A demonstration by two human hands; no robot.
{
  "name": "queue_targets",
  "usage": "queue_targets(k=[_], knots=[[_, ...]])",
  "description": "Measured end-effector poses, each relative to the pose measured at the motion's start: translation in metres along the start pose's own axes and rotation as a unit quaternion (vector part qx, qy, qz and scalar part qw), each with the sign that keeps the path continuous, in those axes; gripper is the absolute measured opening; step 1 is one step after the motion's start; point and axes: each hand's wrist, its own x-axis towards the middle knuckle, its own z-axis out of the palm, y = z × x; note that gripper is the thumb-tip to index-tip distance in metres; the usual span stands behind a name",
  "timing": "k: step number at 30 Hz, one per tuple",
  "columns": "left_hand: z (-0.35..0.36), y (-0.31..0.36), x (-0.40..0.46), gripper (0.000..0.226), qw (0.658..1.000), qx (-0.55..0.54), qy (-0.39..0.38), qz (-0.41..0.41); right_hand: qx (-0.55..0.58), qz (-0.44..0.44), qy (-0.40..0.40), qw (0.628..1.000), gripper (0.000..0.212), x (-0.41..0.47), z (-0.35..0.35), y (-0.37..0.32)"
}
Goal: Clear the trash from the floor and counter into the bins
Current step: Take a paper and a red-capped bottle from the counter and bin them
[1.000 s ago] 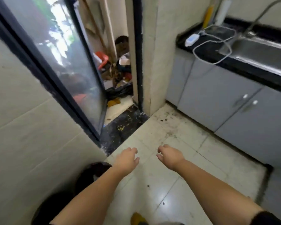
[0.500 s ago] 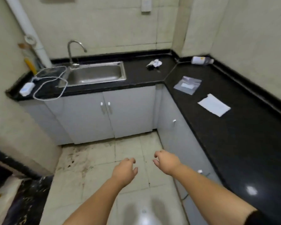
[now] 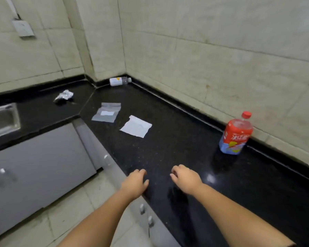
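Observation:
Trash lies on the black counter point(image 3: 168, 150). A red-labelled drink bottle point(image 3: 236, 134) stands upright by the right wall. A white sheet of paper point(image 3: 136, 128) lies flat mid-counter, with a clear plastic bag point(image 3: 106, 114) just beyond it. Crumpled foil point(image 3: 64, 95) sits near the sink, and a small clear bottle point(image 3: 119, 81) lies on its side in the far corner. My left hand point(image 3: 135, 183) hovers at the counter's front edge, fingers loosely curled, holding nothing. My right hand point(image 3: 185, 177) hovers over the counter, also holding nothing. No bin is in view.
A steel sink point(image 3: 3, 120) is set in the counter at the left edge. Grey cabinet doors point(image 3: 39, 168) with small knobs run under the counter. Pale tiled floor point(image 3: 64, 221) shows at the lower left. Tiled walls point(image 3: 221, 59) close the corner, with a wall socket point(image 3: 23, 28).
My view has swung right, from the doorway and floor to the sink, then onto the counter corner. The red bottle has come into view. Both hands stay held out in front, holding nothing.

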Motion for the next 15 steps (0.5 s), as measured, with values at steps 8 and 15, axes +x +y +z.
queue_targets(k=[8, 15], knots=[[-0.025, 0.016, 0.096, 0.036, 0.996, 0.043, -0.032, 0.066, 0.031, 0.07, 0.034, 0.996, 0.031, 0.058, -0.021, 0.027], [-0.054, 0.014, 0.193, 0.039, 0.99, 0.096, -0.044, 0.096, 0.019, 0.113, 0.126, 0.985, 0.03, 0.105, -0.076, 0.044]])
